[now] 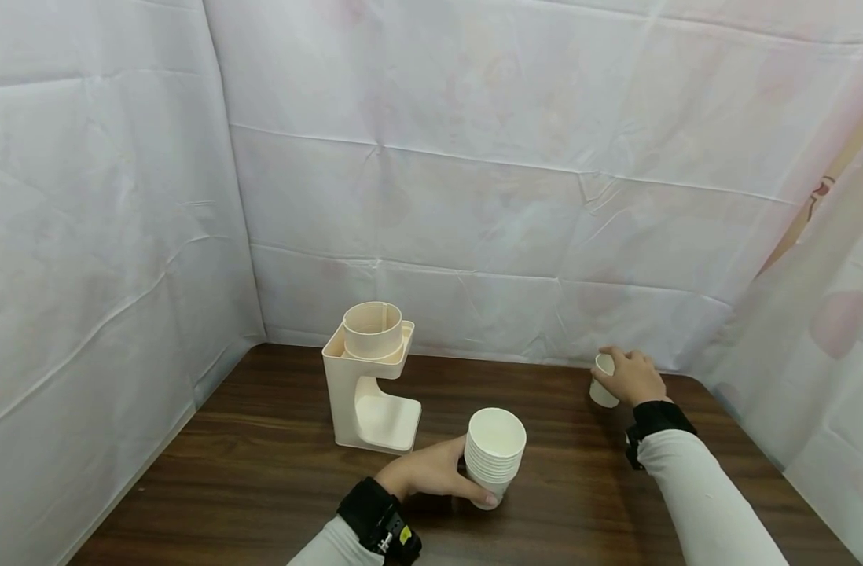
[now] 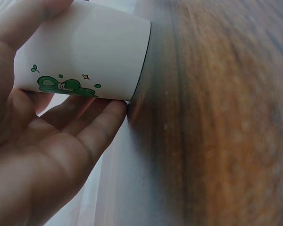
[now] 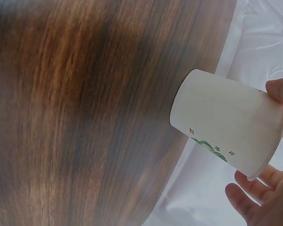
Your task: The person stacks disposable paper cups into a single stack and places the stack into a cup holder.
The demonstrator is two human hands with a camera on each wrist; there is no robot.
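Note:
Upright on the table, a stack of white paper cups (image 1: 497, 440) is gripped by my left hand (image 1: 438, 470), thumb on the near side. The left wrist view shows the lowest paper cup (image 2: 89, 52) with a green printed pattern, its base at the tabletop and my fingers (image 2: 101, 127) around its wall. At the back right, my right hand (image 1: 633, 377) holds a single paper cup (image 1: 604, 393) near its rim. That cup (image 3: 226, 122) has small green and yellow prints; whether its base touches the table I cannot tell.
A cream cup holder (image 1: 347, 393) with a round tube (image 1: 372, 334) on top stands left of the stack. The dark wooden table (image 1: 247, 456) meets white cloth walls (image 1: 474, 212) at its back and sides.

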